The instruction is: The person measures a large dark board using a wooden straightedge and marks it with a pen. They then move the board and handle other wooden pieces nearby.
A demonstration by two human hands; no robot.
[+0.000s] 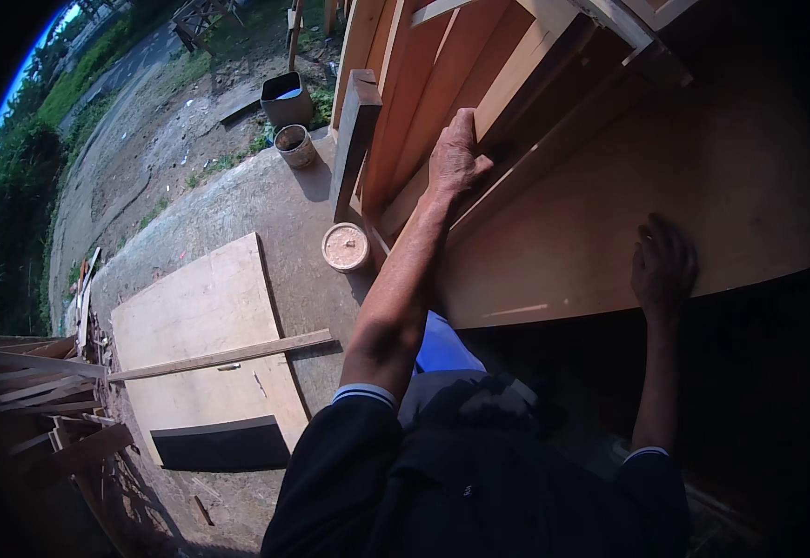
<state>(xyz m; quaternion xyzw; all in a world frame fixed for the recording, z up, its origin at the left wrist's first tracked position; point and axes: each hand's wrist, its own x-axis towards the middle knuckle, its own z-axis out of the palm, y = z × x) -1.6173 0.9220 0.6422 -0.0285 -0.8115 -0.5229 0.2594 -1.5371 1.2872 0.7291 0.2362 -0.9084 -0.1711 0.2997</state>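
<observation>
My left hand point(458, 160) reaches forward and is closed round a pale wooden bar point(515, 82) of a slatted wooden frame point(421, 88). Reddish-brown boards line the inside of that frame. A wide, smooth plywood sheet point(554, 251) lies in front of me, mostly in shade. On it, near its close edge, my right hand point(665, 262) rests with fingers stretched out and nothing held. A dark-faced wooden post point(356, 130) stands at the frame's left side.
A round lidded tub point(345, 246), an open bucket point(295, 147) and a squarish container point(286, 100) stand left of the frame. Further left, another plywood sheet point(191, 316) lies on the concrete with a long wooden strip point(228, 355) across it. Scrap timber point(42, 386) is piled at the far left.
</observation>
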